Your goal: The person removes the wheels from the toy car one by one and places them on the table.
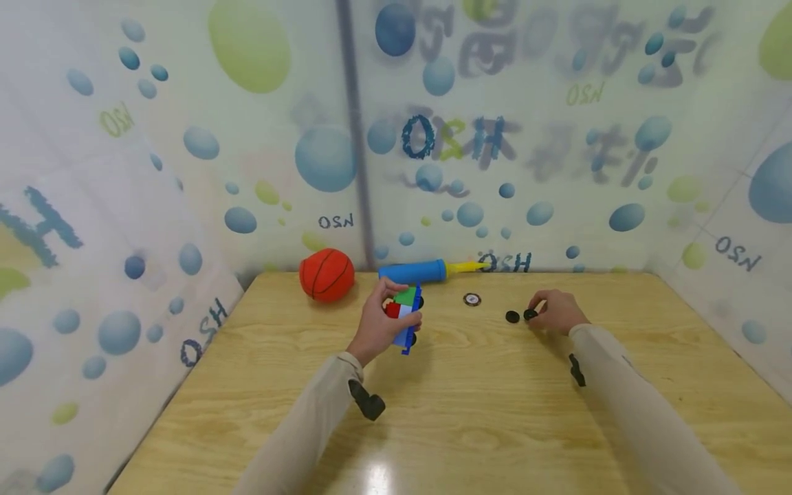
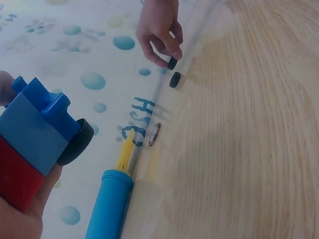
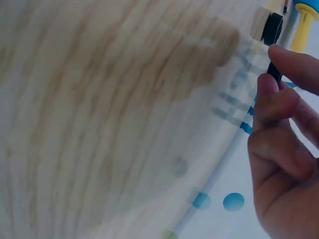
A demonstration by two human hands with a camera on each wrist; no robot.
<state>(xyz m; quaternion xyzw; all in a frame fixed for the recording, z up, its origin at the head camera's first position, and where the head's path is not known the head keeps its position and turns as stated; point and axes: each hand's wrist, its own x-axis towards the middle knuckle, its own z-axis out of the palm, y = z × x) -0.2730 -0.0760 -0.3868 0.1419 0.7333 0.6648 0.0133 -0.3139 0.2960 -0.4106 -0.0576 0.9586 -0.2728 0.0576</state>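
My left hand [image 1: 376, 322] grips a toy block car [image 1: 405, 312] above the table, fingers on one end and thumb across the other. The car has a dark blue base, green, red and light blue blocks, and black wheels on its right side. In the left wrist view one black wheel [image 2: 77, 143] shows close up. My right hand [image 1: 559, 311] pinches a small black wheel [image 3: 273, 71] between thumb and finger, low over the table. Another black wheel [image 1: 512, 317] lies on the table just left of those fingertips.
A round chip with a pale centre [image 1: 472, 299] lies between the hands, farther back. Along the back wall sit a red toy basketball [image 1: 326, 275] and a blue hand pump [image 1: 414, 271] with a yellow nozzle. Patterned walls enclose the wooden table [image 1: 470, 405] at the back and sides.
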